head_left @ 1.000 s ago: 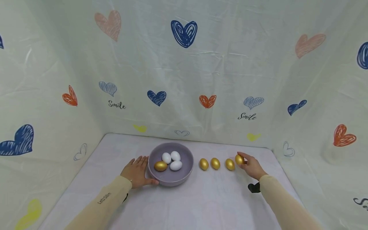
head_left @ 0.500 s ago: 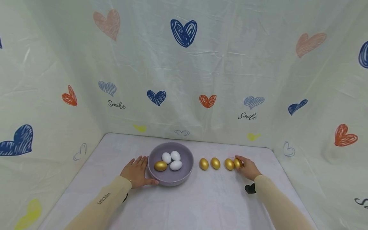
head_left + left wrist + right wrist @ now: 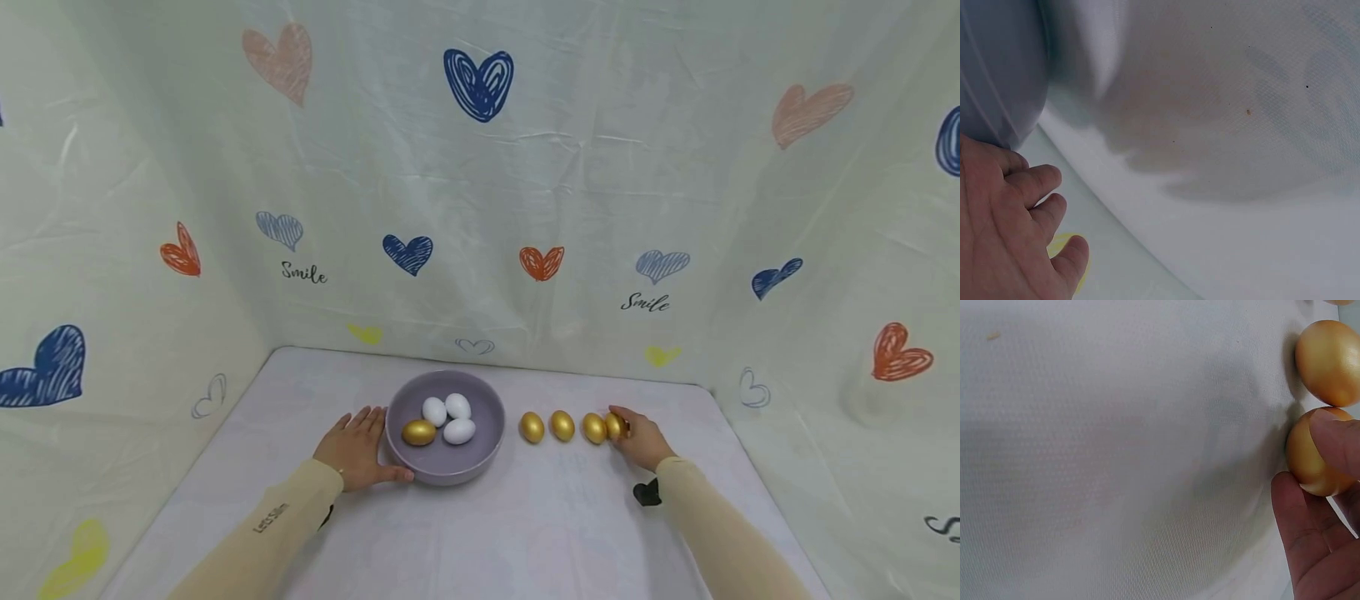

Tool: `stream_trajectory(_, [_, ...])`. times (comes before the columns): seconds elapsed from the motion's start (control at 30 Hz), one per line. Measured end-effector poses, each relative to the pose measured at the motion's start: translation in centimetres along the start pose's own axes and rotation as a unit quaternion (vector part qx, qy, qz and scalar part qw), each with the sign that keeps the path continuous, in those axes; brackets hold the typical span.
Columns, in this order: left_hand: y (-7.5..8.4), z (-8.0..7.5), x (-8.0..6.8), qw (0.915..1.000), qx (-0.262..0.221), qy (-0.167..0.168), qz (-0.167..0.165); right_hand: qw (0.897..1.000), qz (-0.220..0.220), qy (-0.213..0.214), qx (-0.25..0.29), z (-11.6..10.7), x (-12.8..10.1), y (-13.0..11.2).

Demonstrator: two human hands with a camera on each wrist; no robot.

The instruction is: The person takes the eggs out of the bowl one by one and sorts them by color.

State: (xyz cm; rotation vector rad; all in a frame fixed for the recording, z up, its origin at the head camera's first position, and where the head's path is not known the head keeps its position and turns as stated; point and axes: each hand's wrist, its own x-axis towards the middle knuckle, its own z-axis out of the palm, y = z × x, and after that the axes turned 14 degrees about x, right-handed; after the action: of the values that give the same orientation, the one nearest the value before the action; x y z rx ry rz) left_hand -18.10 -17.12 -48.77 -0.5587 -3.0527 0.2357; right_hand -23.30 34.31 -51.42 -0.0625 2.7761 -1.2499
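A grey bowl holds three white eggs and one gold egg. My left hand lies flat on the table against the bowl's left side, thumb along its front; the left wrist view shows the hand beside the bowl wall. Right of the bowl runs a row of gold eggs. My right hand pinches the rightmost gold egg at the table, close against its neighbour. In the right wrist view a fingertip rests on that egg, just below the neighbour.
A white cloth covers the table, and heart-printed curtains close it in at the back and both sides. A dark strap sits at my right wrist.
My right hand has brought its gold egg leftward and down, from a gap away to right beside the third egg of the row. The left hand and bowl have stayed still.
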Motion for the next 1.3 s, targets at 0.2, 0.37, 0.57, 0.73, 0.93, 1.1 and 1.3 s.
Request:
stream_trajectory(0.2, [0.0, 0.2, 0.0, 1.0, 0.001, 0.001, -0.001, 1.0, -0.005, 0.0, 0.002, 0.0, 0.0, 0.2])
stream_trajectory(0.37, [0.1, 0.1, 0.0, 1.0, 0.002, 0.0, 0.0, 1.0, -0.006, -0.001, 0.004, -0.1, -0.2, 0.1])
stream_trajectory(0.57, [0.2, -0.1, 0.0, 1.0, 0.001, -0.001, 0.003, 1.0, 0.007, -0.004, 0.008, -0.4, -0.5, 0.1])
stream_trajectory(0.73, [0.2, -0.3, -0.1, 1.0, 0.002, -0.002, 0.002, 1.0, 0.017, -0.007, 0.013, -0.5, -0.5, 0.3])
stream_trajectory(0.93, [0.3, -0.7, -0.2, 1.0, 0.003, -0.003, 0.002, 1.0, 0.02, -0.008, 0.011, -0.7, -0.7, 0.5])
stream_trajectory(1.1, [0.5, -1.0, -0.3, 1.0, -0.002, -0.008, 0.004, 1.0, -0.002, 0.008, -0.007, -1.0, -0.9, 0.4])
stream_trajectory(1.3, [0.5, -1.4, -0.4, 0.9999, -0.009, -0.014, 0.004, 0.996, -0.074, 0.051, 0.022, -0.8, -0.6, -2.6])
